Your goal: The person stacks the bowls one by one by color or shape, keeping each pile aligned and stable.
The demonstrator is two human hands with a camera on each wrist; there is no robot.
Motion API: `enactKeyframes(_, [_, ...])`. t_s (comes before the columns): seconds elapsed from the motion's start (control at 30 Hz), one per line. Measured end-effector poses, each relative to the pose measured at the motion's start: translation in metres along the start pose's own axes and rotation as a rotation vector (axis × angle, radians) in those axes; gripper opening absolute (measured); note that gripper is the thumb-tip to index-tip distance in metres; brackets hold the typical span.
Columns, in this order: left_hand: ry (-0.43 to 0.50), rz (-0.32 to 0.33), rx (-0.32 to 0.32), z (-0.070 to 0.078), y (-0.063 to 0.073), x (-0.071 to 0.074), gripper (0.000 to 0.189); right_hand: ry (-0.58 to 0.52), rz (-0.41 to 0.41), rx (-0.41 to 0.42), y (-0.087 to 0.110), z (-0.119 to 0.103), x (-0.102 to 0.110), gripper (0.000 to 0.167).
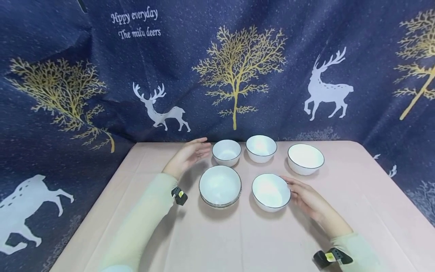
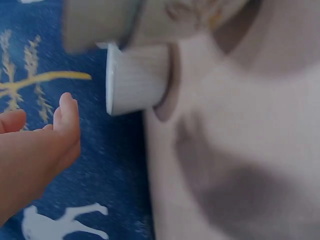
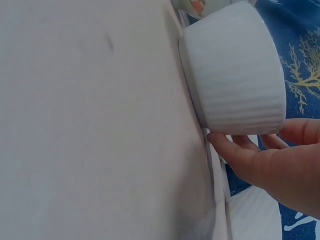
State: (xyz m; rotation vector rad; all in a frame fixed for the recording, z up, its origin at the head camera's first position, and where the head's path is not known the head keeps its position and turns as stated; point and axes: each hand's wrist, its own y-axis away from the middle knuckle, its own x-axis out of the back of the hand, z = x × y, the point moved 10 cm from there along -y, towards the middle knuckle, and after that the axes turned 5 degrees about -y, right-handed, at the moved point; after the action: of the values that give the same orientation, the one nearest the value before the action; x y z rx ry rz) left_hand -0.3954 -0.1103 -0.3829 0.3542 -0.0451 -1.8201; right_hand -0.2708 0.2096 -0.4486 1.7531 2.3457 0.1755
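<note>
In the head view, my left hand [image 1: 188, 155] hovers beside the back-left white bowl [image 1: 226, 150], fingers extended, holding nothing. A gap separates those fingers from the white bowl [image 2: 137, 80] in the left wrist view. Nearer to me sits a stack of bowls [image 1: 220, 185], with a printed pattern on the outer side [image 2: 185, 20]. My right hand [image 1: 307, 198] is at the right side of the front-right white bowl [image 1: 271, 192], which has a dark rim. Loosely extended fingers touch that bowl's ribbed wall [image 3: 240, 75] in the right wrist view; the bowl stands upright on the table.
Two more white bowls stand behind, one at back centre [image 1: 261, 148] and one at back right [image 1: 306, 158]. A pink cloth [image 1: 210, 241] covers the table. Behind its far edge hangs a dark blue curtain [image 1: 272, 105] with deer and trees.
</note>
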Motion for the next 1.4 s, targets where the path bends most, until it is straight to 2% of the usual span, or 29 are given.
enactKeyframes(0.17, [-0.008,0.09,0.039,-0.014,-0.021,0.014,0.053,-0.012,0.032,-0.011,0.0,0.002,0.0,0.053])
enactKeyframes(0.33, [-0.02,0.093,0.093,-0.028,-0.04,0.019,0.051,-0.027,0.06,-0.011,0.001,0.003,-0.001,0.053])
enactKeyframes(0.53, [-0.049,0.065,0.148,-0.045,-0.052,0.016,0.049,-0.012,0.065,-0.023,0.003,0.006,-0.002,0.053])
enactKeyframes(0.93, [-0.163,0.001,0.168,-0.061,-0.059,0.004,0.048,0.012,0.087,-0.02,0.005,0.005,0.001,0.052])
enactKeyframes(1.2, [-0.138,0.005,0.172,-0.064,-0.062,0.003,0.047,-0.004,0.091,-0.021,0.004,0.006,0.0,0.053])
enactKeyframes(1.4, [-0.18,0.014,0.19,-0.067,-0.063,0.006,0.05,0.003,0.079,-0.012,0.003,0.005,-0.001,0.053])
